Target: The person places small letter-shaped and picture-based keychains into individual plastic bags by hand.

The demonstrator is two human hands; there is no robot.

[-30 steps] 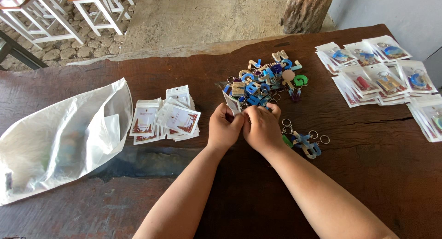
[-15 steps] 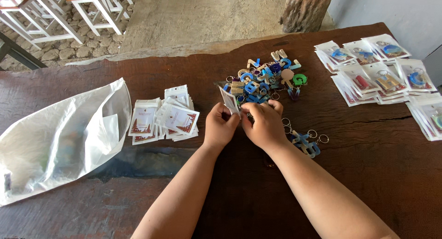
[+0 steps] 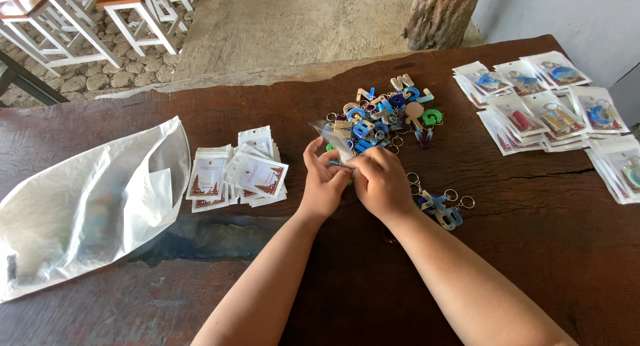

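My left hand (image 3: 322,181) and my right hand (image 3: 382,183) meet at the middle of a dark wooden table (image 3: 507,239). Both pinch a small clear plastic packet (image 3: 335,143) that tilts up and to the left from the fingers. A green letter keychain shows between the fingers, partly hidden. Just beyond the hands lies a heap of coloured letter keychains (image 3: 383,113) with metal rings. A few loose keychains (image 3: 441,209) lie right of my right wrist.
A stack of small empty card-backed packets (image 3: 240,173) lies left of the hands. A big white plastic bag (image 3: 87,206) covers the table's left end. Packed keychains (image 3: 553,106) lie in rows at the right. White stools (image 3: 133,13) stand on the stone floor beyond.
The hands have shifted slightly toward me and the clear packet has tipped further over to the left. My left thumb has lifted off it a little.
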